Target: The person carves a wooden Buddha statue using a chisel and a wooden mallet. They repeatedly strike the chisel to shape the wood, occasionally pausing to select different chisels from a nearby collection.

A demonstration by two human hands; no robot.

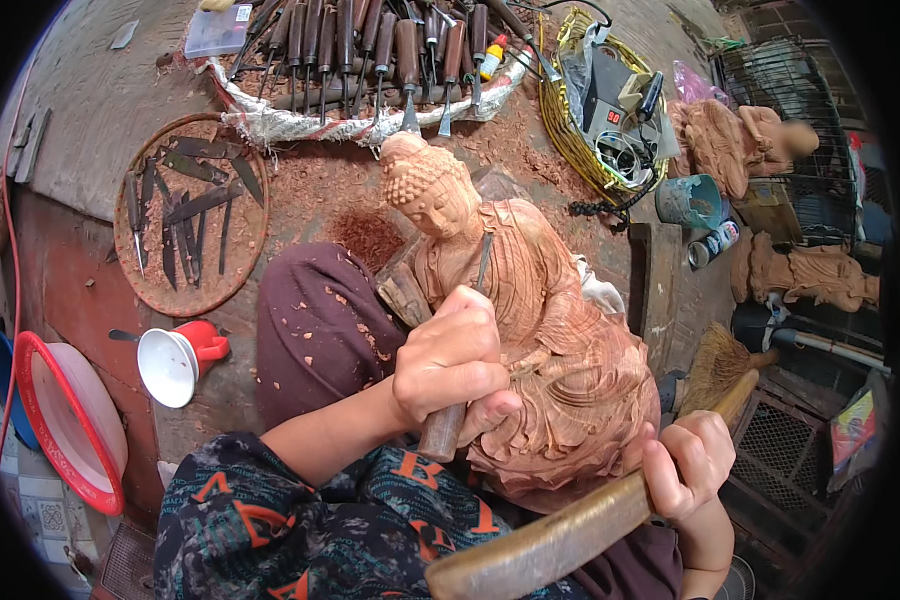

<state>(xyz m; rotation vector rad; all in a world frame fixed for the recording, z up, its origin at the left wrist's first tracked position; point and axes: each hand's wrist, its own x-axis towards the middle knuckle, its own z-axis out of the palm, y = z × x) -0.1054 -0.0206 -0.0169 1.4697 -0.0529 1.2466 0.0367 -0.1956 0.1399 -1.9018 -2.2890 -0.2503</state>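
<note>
A carved reddish-wood seated Buddha statue [540,260] leans across my lap, its head tilted toward the upper left. My left hand [452,360] is closed around a chisel [442,432], its wooden handle end poking out below the fist. The thin metal blade runs up to the robe folds on the statue's chest, and its tip seems to touch there. In my right hand [688,465] I grip a wooden mallet [545,540], a thick, slightly curved club whose broad end lies low in front of me, apart from the chisel. The fingers on its far side are partly hidden.
Many chisels [345,45] fill a cloth-rimmed tray at the back. A round tray of blades [195,215] lies left, near a red-and-white cup [182,362] and red-rimmed basin [75,420]. A yellow basket [595,110] holds an electric box. More carvings [810,272] stand right.
</note>
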